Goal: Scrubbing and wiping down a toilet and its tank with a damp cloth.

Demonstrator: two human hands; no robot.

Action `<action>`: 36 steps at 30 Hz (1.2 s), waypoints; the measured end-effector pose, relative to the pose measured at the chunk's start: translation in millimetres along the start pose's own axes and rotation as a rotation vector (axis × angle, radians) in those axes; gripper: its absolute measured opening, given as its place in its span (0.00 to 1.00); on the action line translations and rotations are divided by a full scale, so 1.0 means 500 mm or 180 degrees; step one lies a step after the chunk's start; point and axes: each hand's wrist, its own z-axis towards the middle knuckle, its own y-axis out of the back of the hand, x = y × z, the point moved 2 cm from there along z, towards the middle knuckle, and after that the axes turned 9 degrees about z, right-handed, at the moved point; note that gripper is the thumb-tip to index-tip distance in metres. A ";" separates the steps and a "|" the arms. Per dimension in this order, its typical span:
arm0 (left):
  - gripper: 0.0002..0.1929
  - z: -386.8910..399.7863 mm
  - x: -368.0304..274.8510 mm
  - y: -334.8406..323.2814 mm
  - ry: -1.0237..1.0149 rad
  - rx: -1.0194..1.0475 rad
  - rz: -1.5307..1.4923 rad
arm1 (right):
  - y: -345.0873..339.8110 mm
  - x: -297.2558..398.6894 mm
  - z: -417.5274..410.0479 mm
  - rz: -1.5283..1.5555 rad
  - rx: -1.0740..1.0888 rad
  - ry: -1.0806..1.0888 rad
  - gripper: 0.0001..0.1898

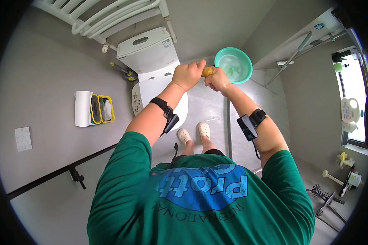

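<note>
My left hand (187,74) and my right hand (218,79) are both closed around a rolled or twisted yellow-brown cloth (207,72). Only a short middle part of it shows between my fists; the rest is hidden in them. Just behind my right hand is a turquoise plastic basin (249,65) on the floor, with cloudy, sudsy water and something pale green in it. A white toilet (159,88) with its lid down stands below and beside my left forearm.
A towel radiator (119,18) hangs above the toilet tank. Beside the toilet is a dark brush holder (130,75). On the left wall are a paper roll (83,108) and a yellow-rimmed box (112,108). A squeegee-like pole (286,62) leans at the right.
</note>
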 end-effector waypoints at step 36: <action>0.12 -0.270 0.036 0.187 0.3203 0.0315 -0.6370 | -0.086 -0.027 -0.173 -0.1067 -0.0216 0.1222 0.11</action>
